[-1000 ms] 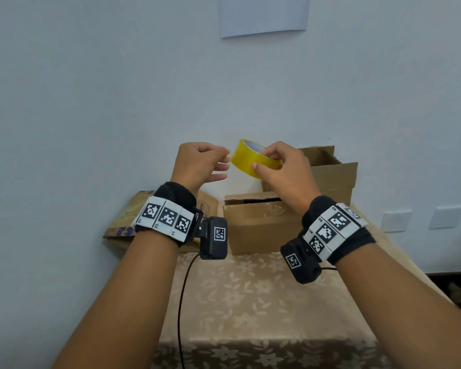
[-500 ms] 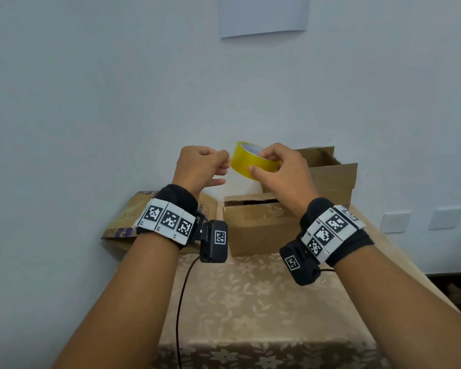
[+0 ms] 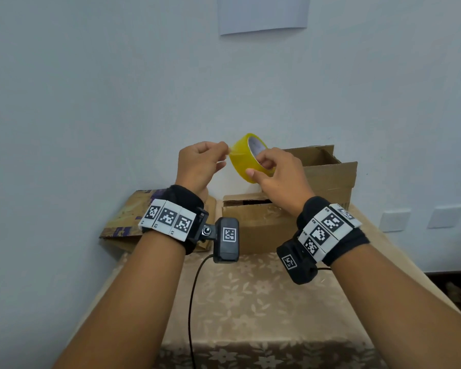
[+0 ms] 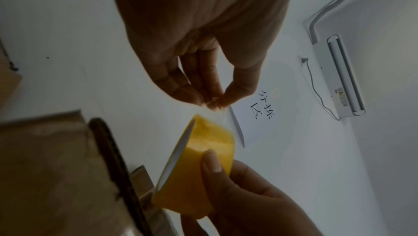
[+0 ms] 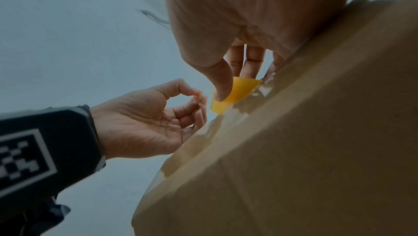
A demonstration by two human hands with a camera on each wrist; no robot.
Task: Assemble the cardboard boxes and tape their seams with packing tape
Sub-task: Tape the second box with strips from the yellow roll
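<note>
r hand [image 3: 274,174] grips tape roll [image 3: 244,162] in open air above boxes [image 3: 253,225]; l hand [image 3: 200,166] pinches its loose edge.

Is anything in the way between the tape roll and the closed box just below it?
Nothing visible. The right hand holds the tape roll in the air above the closed box, the left hand pinches the tape end, and only open space lies between.

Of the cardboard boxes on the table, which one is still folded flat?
The printed brown cardboard box with purple marks, leaning at the wall on the left, is flat. The plain brown boxes in the middle and at the back right stand assembled.
</note>
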